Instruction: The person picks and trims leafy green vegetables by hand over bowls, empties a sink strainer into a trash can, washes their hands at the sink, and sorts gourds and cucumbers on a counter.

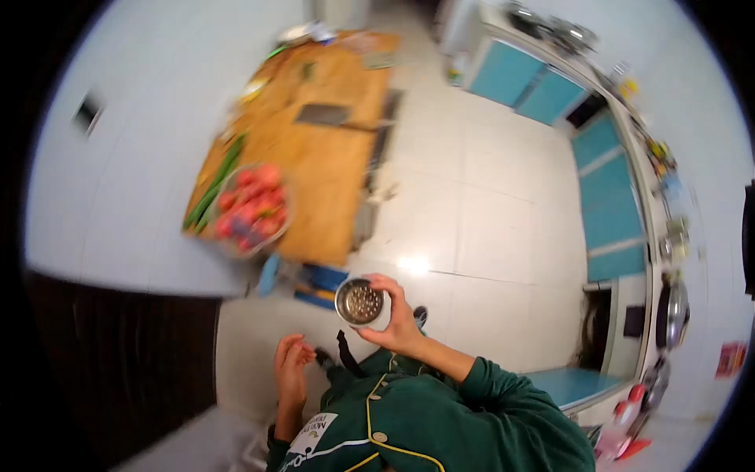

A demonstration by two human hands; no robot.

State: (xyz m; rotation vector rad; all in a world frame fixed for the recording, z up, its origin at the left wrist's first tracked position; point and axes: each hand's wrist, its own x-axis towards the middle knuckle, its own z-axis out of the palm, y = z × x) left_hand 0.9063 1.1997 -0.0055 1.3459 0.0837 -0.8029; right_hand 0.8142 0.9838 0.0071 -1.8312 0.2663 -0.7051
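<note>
My right hand [399, 321] is wrapped round the side of a small round cup [362, 304], held in front of my body above the floor. The cup has a pale outer wall and a shiny metal inside dotted with light spots; whether these are holes or contents I cannot tell. Off to the left, my left hand [292, 366] is raised with its fingers loosely bent and nothing visible in it. Beyond both hands, at the near end of a wooden table, a bowl [288, 206] is heaped with red fruit or vegetables [259, 203].
Long green vegetables [218, 182] and a dark flat blade-like piece [322, 115] lie on the wooden table [321, 189]. Blue items [321, 282] are beneath its near end. Counters with turquoise cabinets [609, 193] line the right, bearing pans and bottles. A dark panel [122, 354] stands left.
</note>
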